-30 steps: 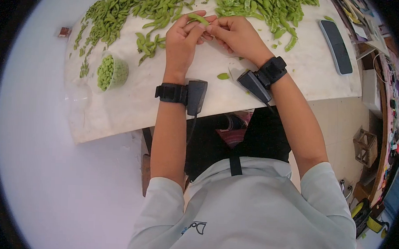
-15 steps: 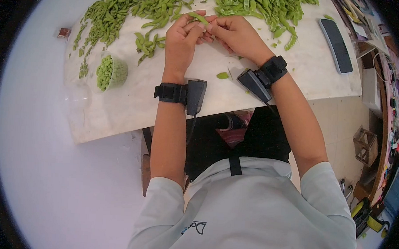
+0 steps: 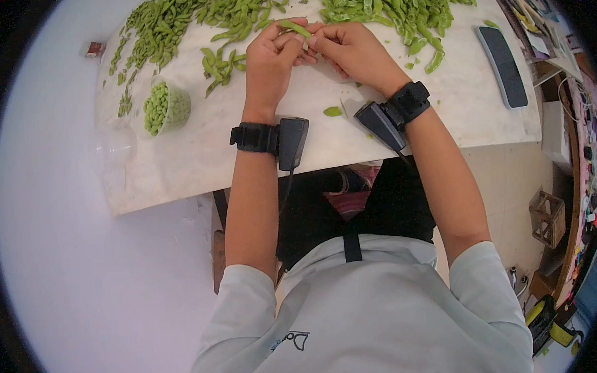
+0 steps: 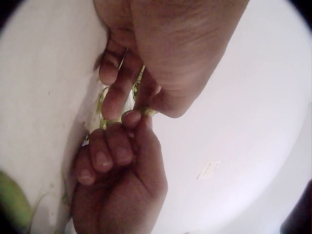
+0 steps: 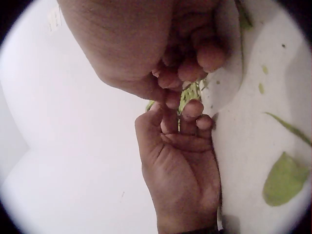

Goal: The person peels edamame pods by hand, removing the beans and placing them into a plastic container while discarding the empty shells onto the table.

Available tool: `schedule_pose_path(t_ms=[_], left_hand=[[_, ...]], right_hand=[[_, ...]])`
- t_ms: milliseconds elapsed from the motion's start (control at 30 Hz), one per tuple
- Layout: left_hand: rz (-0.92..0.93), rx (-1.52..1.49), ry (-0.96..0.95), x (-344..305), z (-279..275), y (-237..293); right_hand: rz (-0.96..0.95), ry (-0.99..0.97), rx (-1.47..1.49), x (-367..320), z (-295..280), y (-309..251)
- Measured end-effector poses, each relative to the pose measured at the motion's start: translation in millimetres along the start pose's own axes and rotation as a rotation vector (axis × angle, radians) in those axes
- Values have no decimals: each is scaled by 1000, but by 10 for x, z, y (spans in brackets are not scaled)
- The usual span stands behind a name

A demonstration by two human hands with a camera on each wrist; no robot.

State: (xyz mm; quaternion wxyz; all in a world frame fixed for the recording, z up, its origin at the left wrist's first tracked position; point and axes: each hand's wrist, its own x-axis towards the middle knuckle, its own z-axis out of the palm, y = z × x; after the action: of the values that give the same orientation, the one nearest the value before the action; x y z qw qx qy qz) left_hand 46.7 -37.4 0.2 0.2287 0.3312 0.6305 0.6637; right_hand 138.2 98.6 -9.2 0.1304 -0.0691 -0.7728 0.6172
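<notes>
Over the white table (image 3: 200, 155) both hands meet on one green pod (image 3: 296, 28). My left hand (image 3: 271, 55) pinches its left end between thumb and fingers. My right hand (image 3: 350, 50) pinches the other end, fingertips touching the left hand's. In the left wrist view the left hand (image 4: 161, 53) comes from the top and the right hand (image 4: 122, 180) from below, with a bit of pod (image 4: 146, 111) between the tips. In the right wrist view the pod (image 5: 187, 95) shows between the right hand (image 5: 146, 44) and the left hand (image 5: 183, 165).
Heaps of green pods lie along the table's far side, one at the left (image 3: 179, 14) and one at the right (image 3: 393, 10). A small bowl of shelled beans (image 3: 163, 107) stands at the left. A loose pod piece (image 3: 332, 111) lies near the wrists. A dark phone (image 3: 502, 59) lies at the right.
Both hands keep their hold on the pod and have shifted very slightly toward the far side of the table.
</notes>
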Motion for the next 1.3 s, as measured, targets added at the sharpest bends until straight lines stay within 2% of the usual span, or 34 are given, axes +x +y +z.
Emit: schedule_pose_path(t_ms=[200,300,500,600,800,967,1067,1300], left_hand=[[7,2,33,-7,-5,-13],[9,0,46,6,-4,-27],[19,88,113,-10,1,3],[38,117,114,-4,-52,-52],[57,92,71,-37,2,-34],[108,160,56,-44,23,-41],[75,326,45,-69,23,6],[160,516,58,-61,18,-47]], right_hand=[[-59,-1,-158,30,-13,41],[-11,6,-112,3,4,-13],[-150,46,-346,26,50,33],[-206,240,-259,33,98,51],[-24,150,-9,-3,24,-2],[-9,116,6,-1,0,14],[-24,104,-12,8,7,49],[-8,99,-55,2,19,37]])
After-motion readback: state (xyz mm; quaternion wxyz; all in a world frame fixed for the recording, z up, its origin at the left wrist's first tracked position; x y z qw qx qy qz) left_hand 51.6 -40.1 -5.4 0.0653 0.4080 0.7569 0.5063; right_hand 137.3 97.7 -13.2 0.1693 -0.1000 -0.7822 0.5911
